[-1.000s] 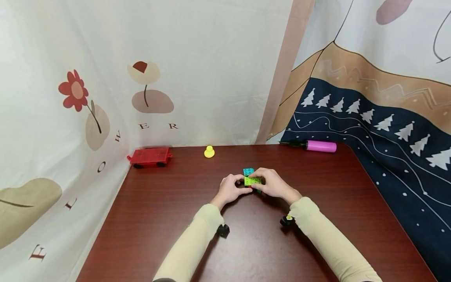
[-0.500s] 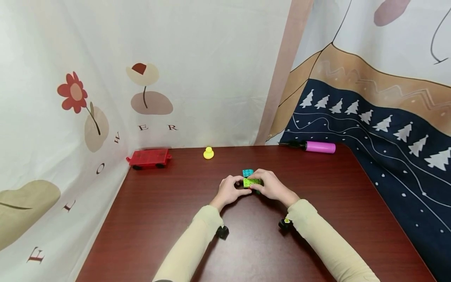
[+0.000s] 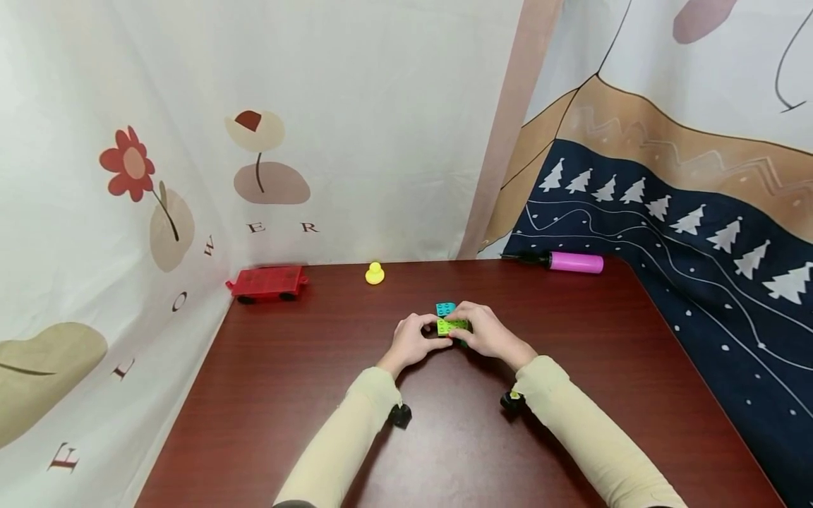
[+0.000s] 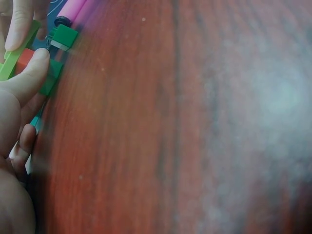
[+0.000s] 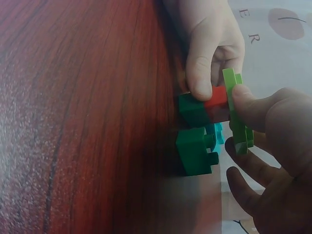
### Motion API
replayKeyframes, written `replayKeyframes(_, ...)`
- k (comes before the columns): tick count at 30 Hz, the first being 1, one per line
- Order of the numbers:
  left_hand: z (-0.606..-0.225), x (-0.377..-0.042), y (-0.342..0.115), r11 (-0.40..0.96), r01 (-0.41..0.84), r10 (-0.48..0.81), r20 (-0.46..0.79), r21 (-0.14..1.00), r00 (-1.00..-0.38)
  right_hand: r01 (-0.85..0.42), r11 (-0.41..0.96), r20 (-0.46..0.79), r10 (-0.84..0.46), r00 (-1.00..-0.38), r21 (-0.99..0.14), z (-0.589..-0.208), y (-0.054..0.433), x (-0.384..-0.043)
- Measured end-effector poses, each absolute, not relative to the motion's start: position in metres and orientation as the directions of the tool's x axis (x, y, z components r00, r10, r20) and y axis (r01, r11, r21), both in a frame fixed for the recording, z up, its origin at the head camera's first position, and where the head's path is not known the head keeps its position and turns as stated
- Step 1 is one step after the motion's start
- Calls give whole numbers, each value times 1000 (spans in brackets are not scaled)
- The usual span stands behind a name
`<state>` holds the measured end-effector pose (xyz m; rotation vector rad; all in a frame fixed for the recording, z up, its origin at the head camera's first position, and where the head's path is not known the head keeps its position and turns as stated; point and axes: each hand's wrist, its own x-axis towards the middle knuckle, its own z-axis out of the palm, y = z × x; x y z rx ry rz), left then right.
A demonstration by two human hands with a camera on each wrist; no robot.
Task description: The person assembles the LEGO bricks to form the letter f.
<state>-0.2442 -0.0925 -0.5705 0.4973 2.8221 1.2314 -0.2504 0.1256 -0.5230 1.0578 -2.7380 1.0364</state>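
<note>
My left hand (image 3: 411,344) pinches a small stack, a red brick (image 5: 216,100) on a dark green brick (image 5: 191,109), with the thumb on the near side. My right hand (image 3: 490,333) pinches a flat lime-green brick (image 3: 444,327), which lies across the top of the red brick and juts out to the right. Under that overhang, a second dark green brick (image 5: 195,152) stands on the table with bare studs, close beside the stack. Just behind the hands sits a turquoise brick (image 3: 445,309), partly hidden in both wrist views. Whether the lime-green brick is fully seated, I cannot tell.
On the brown table (image 3: 330,395), a red toy wagon (image 3: 268,283) stands at the back left. A yellow toy (image 3: 375,273) is at the back edge. A pink-handled pump-like thing (image 3: 574,262) lies at the back right. Printed cloths (image 3: 381,141) hang behind the table.
</note>
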Motion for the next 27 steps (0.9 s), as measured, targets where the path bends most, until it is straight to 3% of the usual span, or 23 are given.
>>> replayKeyframes(13, -569, -245, -92, 655, 273, 295, 95, 705, -951, -579, 628, 167, -590, -790, -519, -515, 120, -254)
replayKeyframes(22, -566, -243, -93, 648, 244, 302, 50, 721, -952, -601, 558, 211, -608, -765, -572, -521, 128, -254)
replayKeyframes(27, -565, -242, -94, 626, 243, 306, 54, 741, -950, -628, 556, 229, -622, -749, -544, -520, 128, -251)
